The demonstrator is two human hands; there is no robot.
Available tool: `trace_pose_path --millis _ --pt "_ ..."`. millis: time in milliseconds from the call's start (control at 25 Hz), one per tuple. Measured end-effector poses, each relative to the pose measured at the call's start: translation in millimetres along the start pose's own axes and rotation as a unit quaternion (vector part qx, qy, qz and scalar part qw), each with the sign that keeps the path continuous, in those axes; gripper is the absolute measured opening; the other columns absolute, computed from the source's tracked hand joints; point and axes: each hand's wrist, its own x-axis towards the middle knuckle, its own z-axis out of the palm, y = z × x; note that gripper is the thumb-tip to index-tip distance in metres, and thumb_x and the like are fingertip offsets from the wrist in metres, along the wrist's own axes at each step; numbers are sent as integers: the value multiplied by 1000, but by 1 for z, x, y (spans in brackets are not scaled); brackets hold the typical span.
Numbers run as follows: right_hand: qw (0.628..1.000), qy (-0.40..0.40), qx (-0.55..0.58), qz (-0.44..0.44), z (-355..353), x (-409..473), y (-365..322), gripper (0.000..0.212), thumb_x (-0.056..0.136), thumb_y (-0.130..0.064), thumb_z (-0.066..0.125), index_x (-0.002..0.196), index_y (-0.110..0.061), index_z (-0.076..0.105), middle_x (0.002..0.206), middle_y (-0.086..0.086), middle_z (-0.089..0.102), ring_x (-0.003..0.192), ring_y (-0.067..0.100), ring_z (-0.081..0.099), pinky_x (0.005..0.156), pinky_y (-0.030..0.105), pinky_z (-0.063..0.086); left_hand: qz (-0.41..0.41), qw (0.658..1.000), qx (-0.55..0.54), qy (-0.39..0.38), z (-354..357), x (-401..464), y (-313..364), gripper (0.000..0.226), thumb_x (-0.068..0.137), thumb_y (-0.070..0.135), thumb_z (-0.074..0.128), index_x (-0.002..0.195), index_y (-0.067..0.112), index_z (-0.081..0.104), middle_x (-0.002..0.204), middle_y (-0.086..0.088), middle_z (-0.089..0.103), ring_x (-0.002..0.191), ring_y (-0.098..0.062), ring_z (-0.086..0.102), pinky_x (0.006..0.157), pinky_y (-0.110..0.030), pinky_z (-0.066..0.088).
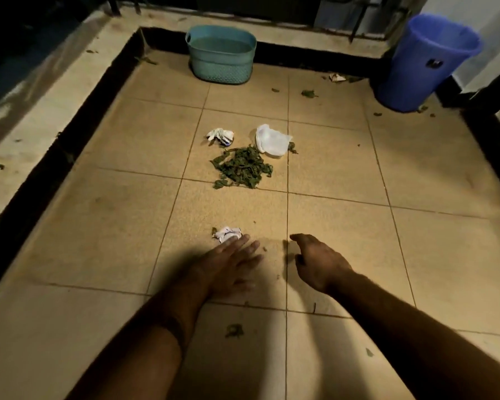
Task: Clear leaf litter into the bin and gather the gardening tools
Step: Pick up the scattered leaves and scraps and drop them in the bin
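Your left hand lies flat with fingers straight, fingertips touching a crumpled paper scrap on the tiled floor. Your right hand hovers just beside it, fingers loosely bent, holding nothing. Take the leaf pile as your landmark: it sits beyond both hands, mid-floor. Just behind it lie a second paper wad and a white plastic container (tipped on its side). The blue bin stands far right of the pile, the teal basket far behind it.
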Motion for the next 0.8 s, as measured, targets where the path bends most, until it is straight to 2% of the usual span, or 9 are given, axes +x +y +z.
trace_pose_path --millis 120,200,280,400,520,640,800 --pt "1000 -2 -3 7 5 17 3 57 100 -23 53 153 -21 33 154 4 42 134 25 48 105 42 47 -65 996 2 55 -28 21 -33 70 102 60 19 160 24 8 169 -1 0 155 -23 -5 125 -43 -6" --pt "1000 6 1 16 10 31 3 54 98 -25 58 149 -21 38 149 5 46 128 25 51 101 41 49 -146 985 -59 71 -46 32 -49 68 102 56 28 160 23 13 169 -2 6 155 -23 0 126 -44 -1" --pt "1000 5 -5 17 16 44 1 54 97 -28 61 146 -22 41 146 6 46 127 26 50 100 41 50 -219 971 -88 45 -51 45 -56 75 99 58 35 161 20 12 169 -4 6 155 -26 3 126 -46 3" --pt "1000 -15 -2 9 29 59 -1 56 98 -33 59 149 -27 38 152 8 39 135 27 41 107 45 45 -279 946 -160 45 -60 64 -71 89 94 67 41 161 20 5 169 -5 -1 155 -28 1 125 -46 4" --pt "998 -57 -26 1 44 63 1 64 96 -41 61 152 -31 31 158 12 24 143 35 27 111 48 43 -287 938 -194 19 -50 71 -68 105 84 84 37 161 24 -1 168 -4 -11 154 -32 -6 124 -52 2" --pt "998 -44 -49 -7 50 62 6 68 95 -43 62 153 -35 27 158 10 20 144 34 24 105 46 49 -250 944 -212 -38 -32 60 -52 109 79 88 38 161 27 2 168 -4 -12 154 -33 -9 123 -54 2" --pt "1000 11 -24 -1 44 57 13 53 101 -37 53 151 -29 35 156 6 30 139 27 34 100 43 50 -187 967 -168 34 -31 29 -37 96 85 83 37 160 31 9 169 3 -6 155 -24 -4 124 -48 2"
